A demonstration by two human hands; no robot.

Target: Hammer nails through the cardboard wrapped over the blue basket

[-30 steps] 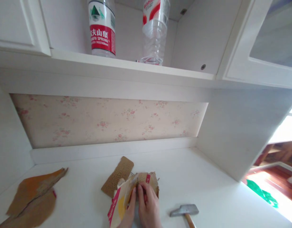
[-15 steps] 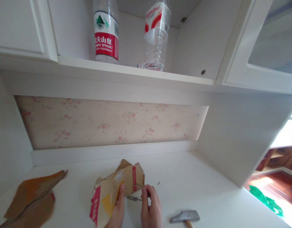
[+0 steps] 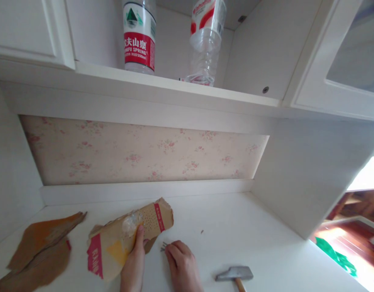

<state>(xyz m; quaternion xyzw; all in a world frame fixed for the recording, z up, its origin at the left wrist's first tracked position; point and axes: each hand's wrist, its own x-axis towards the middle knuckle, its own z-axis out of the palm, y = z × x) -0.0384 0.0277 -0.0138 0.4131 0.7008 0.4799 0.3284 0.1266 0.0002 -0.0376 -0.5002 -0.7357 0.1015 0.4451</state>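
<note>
My left hand [image 3: 134,259] grips a torn piece of cardboard [image 3: 115,231] with red printed bands, a yellow patch, rows of small holes and clear tape. The cardboard is tilted, held above the white counter. My right hand [image 3: 183,263] is down on the counter, fingers pressed together over a few thin nails [image 3: 163,245]. Their ends stick out beside the fingertips, and the rest is hidden under the hand. Right of that hand lies a hammer [image 3: 235,273] with a grey metal head and a wooden handle.
A folded brown cardboard scrap [image 3: 43,247] lies at the left on the counter [image 3: 235,231]. A small dark bit [image 3: 201,231] rests near the middle. Two plastic bottles, one red-labelled [image 3: 139,36] and one clear [image 3: 205,44], stand on the shelf [image 3: 174,87] overhead. White side panels [image 3: 308,170] enclose the counter.
The cardboard in my left hand has shifted left. My right hand has moved away from its edge, down and left onto the nails.
</note>
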